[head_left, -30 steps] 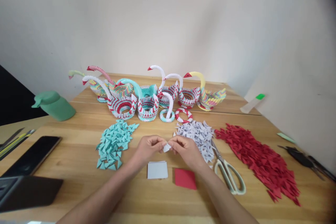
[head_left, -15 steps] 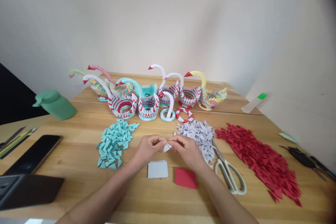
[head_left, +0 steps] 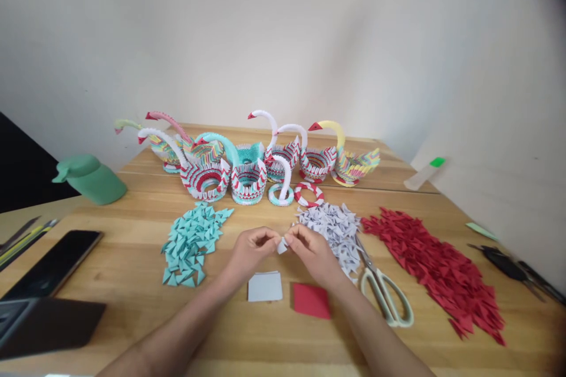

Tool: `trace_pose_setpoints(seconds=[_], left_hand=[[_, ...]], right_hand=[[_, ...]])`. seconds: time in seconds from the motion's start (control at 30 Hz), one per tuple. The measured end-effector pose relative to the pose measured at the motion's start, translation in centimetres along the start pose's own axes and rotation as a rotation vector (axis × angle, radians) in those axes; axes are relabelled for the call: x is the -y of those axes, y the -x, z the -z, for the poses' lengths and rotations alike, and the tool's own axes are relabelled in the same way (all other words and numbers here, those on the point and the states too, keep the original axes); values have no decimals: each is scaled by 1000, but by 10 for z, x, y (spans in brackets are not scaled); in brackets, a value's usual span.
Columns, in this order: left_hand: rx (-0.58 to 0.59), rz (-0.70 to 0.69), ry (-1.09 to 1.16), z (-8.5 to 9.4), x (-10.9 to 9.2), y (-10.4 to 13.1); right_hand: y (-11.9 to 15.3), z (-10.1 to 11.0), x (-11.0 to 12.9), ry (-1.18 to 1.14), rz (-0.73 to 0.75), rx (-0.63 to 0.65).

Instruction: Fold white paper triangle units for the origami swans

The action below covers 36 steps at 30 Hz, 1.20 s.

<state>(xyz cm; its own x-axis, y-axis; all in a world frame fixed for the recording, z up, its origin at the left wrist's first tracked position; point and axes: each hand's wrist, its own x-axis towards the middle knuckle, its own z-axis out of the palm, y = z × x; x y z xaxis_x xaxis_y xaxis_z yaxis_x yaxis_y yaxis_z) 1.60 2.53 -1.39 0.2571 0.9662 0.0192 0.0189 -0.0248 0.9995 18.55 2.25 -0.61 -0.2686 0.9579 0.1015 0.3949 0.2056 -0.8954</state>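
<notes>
A small folded white paper piece point(head_left: 282, 245) is pinched between both hands above the table's middle. My left hand point(head_left: 255, 249) is closed on its left side, and my right hand point(head_left: 311, 249) grips it from the right. Below them lie a stack of white paper point(head_left: 265, 287) and a stack of red paper point(head_left: 311, 300). To the left is a pile of teal folded pieces point(head_left: 192, 244). A pile of white folded pieces point(head_left: 336, 227) lies partly behind my right hand, with a large pile of red ones point(head_left: 435, 268) farther right.
Scissors point(head_left: 387, 297) rest beside the white pile. Several paper swans point(head_left: 206, 179) and a red-and-white ring point(head_left: 309, 194) stand behind. At left are a green jug point(head_left: 92, 179), a phone point(head_left: 55, 262) and a dark device point(head_left: 50, 324). Black tools point(head_left: 508, 265) lie far right.
The white piece has turned slightly between the fingertips and shows less of its surface. Both hands still pinch it. The view has shifted slightly.
</notes>
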Motion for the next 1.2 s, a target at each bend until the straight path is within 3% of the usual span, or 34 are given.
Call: trace_pose_setpoints(seconds=[0.2, 0.33, 0.5, 0.7, 1.0, 1.2], left_hand=[[35, -8, -114, -9, 5, 5], [20, 25, -3, -9, 2, 4], [-55, 36, 113, -4, -3, 1], [-48, 45, 134, -8, -4, 2], [-42, 45, 174, -4, 0, 0], [-9, 39, 66, -10, -1, 6]], right_hand=[[3, 1, 1, 118, 57, -92], [4, 4, 5, 47, 62, -128], [2, 2, 4, -20, 31, -33], [2, -2, 1, 30, 23, -54], [0, 4, 2, -231, 1, 53], [2, 3, 0, -92, 5, -28]])
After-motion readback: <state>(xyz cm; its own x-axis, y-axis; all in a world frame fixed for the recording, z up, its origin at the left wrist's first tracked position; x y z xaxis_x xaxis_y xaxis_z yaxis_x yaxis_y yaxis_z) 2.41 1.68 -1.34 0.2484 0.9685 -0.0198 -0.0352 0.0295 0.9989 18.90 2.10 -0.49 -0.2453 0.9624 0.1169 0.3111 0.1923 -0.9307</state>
